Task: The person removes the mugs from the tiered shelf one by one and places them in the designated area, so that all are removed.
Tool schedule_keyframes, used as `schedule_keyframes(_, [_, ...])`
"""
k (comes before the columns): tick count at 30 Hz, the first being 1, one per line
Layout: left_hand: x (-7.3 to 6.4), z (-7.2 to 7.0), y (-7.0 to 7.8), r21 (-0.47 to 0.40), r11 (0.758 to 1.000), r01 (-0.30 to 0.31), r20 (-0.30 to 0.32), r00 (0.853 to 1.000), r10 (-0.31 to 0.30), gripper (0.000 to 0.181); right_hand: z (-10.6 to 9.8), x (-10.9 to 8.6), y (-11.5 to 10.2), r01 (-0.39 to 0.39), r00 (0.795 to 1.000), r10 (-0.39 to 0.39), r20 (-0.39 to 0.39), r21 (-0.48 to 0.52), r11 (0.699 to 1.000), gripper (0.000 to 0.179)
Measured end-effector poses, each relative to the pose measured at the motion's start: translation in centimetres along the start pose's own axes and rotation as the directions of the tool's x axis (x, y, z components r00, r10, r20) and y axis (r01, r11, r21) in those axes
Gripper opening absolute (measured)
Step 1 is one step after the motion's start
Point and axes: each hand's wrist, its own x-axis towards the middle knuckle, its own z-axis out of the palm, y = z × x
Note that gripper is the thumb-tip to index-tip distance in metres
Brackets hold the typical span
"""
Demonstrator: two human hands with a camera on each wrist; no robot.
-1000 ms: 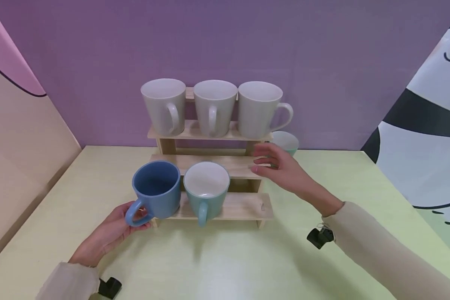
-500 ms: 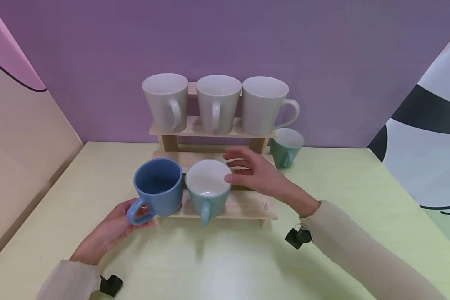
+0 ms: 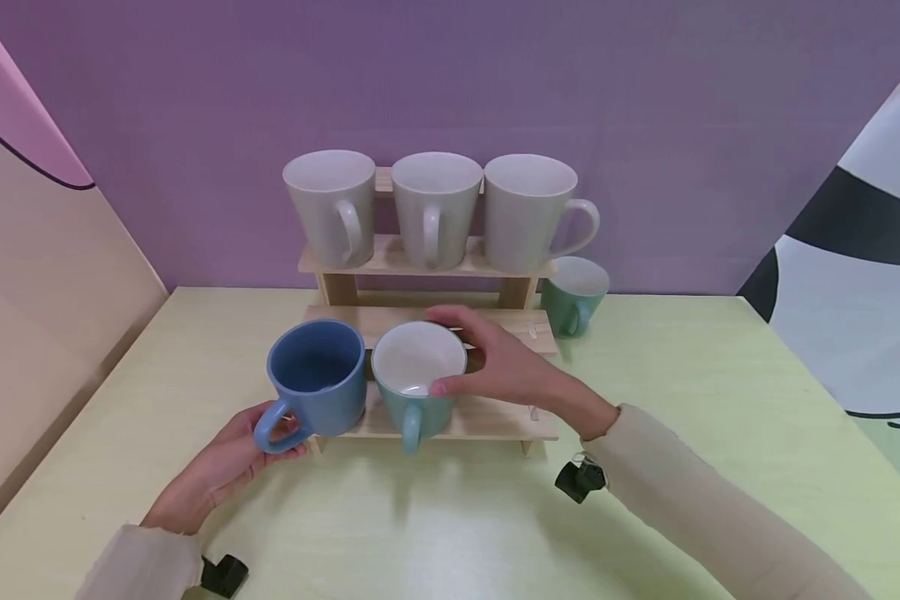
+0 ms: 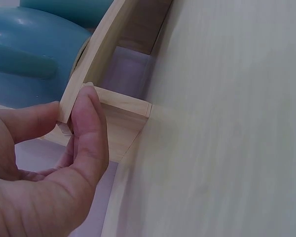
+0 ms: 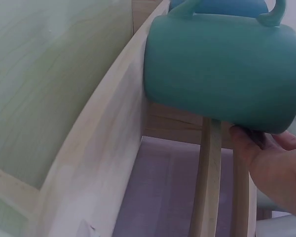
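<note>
The left hand [image 3: 217, 467] pinches the left end of the wooden tiered rack's [image 3: 495, 421] lowest board between thumb and fingers, plainest in the left wrist view. Just above that hand, a blue mug [image 3: 326, 404] stands on the same board, its handle pointing front-left. Right beside it is a mint-green mug [image 3: 393, 408] with a white inside and its handle to the front. The right hand [image 3: 506, 362] grips this mug's right side near the rim, thumb in front and fingers behind. In the right wrist view its fingertips meet the mint mug's [image 5: 217, 69] side.
Three white mugs [image 3: 435, 208] line the rack's upper tier, the right one's handle sticking out sideways. Behind the rack's right side, a green mug [image 3: 573, 304] stands on the pale wooden table [image 3: 682, 375]. A purple wall [image 3: 450, 75] rises behind.
The right hand has moved left and slightly forward from beside the rack's right end to the mint-green mug and taken hold of it. The left hand stays on the rack.
</note>
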Motion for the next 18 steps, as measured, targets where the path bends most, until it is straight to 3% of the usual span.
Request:
schedule_keyframes(10, [0.0,-0.18,-0.13,0.001,1.0,0.03,-0.015,0.999,-0.03,0.02,0.53,0.34,0.4,-0.029,0.997,0.032,0.066,-0.044,0.999,0.105])
schedule_keyframes(18, [0.05,-0.25,-0.16,-0.01,1.0,0.029,-0.005,1.0,-0.029,0.02,0.72,0.82,0.98,-0.009,0.997,0.008,0.082,0.01,1.0,0.104])
